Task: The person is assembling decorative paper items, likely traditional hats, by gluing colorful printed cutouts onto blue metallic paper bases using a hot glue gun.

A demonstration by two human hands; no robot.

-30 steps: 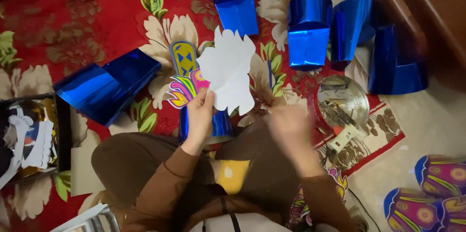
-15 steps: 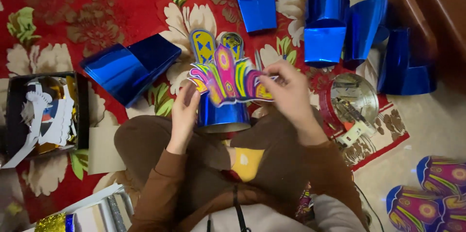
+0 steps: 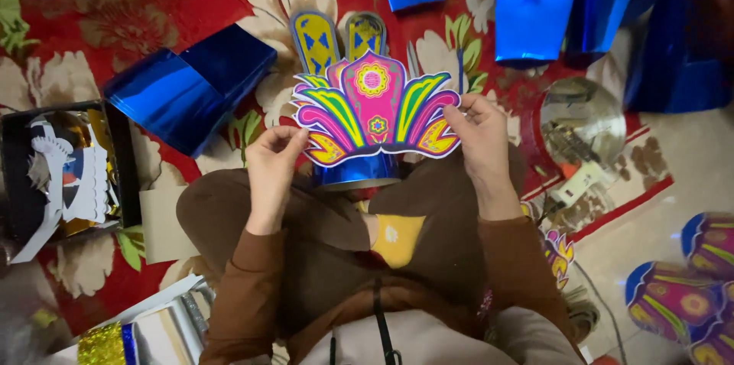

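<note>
I hold a colourful fan-shaped paper cutout (image 3: 374, 107), pink, yellow and green, face up in front of me. My left hand (image 3: 273, 157) pinches its lower left edge and my right hand (image 3: 479, 130) grips its right edge. Just below the cutout a shiny blue foil cylinder (image 3: 358, 171) stands between my knees. Two yellow-and-blue arched paper pieces (image 3: 315, 38) lie on the carpet beyond the cutout.
Folded blue foil pieces lie left (image 3: 186, 86) and along the top (image 3: 535, 21). A black box of paper shapes (image 3: 57, 170) sits at the left. A round tin with a glue gun (image 3: 582, 136) is at the right. More colourful cutouts (image 3: 680, 300) lie bottom right.
The cutout went from blank back up in my left hand alone to printed side up. My right hand came in and now both hands hold it flat over the blue cylinder.
</note>
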